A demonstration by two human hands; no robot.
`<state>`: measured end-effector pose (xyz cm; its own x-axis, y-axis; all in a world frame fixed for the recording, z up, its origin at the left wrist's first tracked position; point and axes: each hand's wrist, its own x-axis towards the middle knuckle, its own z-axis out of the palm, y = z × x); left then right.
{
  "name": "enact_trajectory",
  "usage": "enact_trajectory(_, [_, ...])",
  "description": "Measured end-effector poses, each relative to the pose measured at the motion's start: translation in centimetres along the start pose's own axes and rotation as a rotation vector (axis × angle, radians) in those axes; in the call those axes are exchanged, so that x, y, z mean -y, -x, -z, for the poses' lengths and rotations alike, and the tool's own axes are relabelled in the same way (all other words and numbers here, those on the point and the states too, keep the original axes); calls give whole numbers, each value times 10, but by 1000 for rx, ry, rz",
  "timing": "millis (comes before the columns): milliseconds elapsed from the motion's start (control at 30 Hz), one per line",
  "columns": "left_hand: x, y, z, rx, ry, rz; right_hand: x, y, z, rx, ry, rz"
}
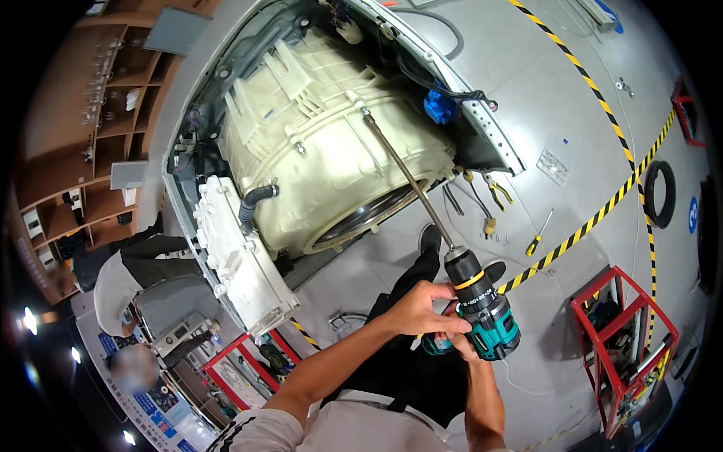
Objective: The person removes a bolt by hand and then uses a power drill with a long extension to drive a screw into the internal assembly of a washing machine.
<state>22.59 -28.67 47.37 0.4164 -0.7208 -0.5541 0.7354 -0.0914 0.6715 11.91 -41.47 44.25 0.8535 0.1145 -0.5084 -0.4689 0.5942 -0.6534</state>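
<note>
My right hand is wrapped round the grip of a teal and black cordless drill. My left hand closes on the drill's near side, thumb and fingers against the body behind the chuck. From the chuck a long metal extension bit reaches up and left. Its socket end meets a bolt fitting on the seam of a cream plastic washing machine tub; whether it is seated on a bolt head I cannot tell. Another metal bolt stands on the same seam, to the left.
An open metal cabinet surrounds the tub, with a black hose and a blue connector. Pliers and a yellow screwdriver lie on the floor. A red-framed tool rack stands right. Another person bends over at left.
</note>
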Motion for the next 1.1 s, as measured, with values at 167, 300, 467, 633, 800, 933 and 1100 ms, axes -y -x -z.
enact_trajectory(167, [-8, -6, 2, 3, -9, 14, -6, -6, 3, -6, -57, 31])
enact_trajectory(300, [0, -11, 5, -24, -226, -222, -9, -7, 9, 2, 27, 4])
enact_trajectory(467, [-10, -9, 3, -9, -22, 41, -6, -10, 6, 23, -78, -8])
enact_trajectory(633, [0, -6, 8, -35, 12, 90, -9, -14, -3, 66, -209, 19])
enact_trajectory(800, [-1, 0, 7, -45, 101, 132, -11, -13, -7, 1, -145, -49])
enact_trajectory(933, [-4, -3, 4, -49, 133, 166, -6, -12, -4, 50, -180, 25])
enact_trajectory(1100, [4, -2, 3, -68, 139, 160, -5, -13, -2, 51, -36, 9])
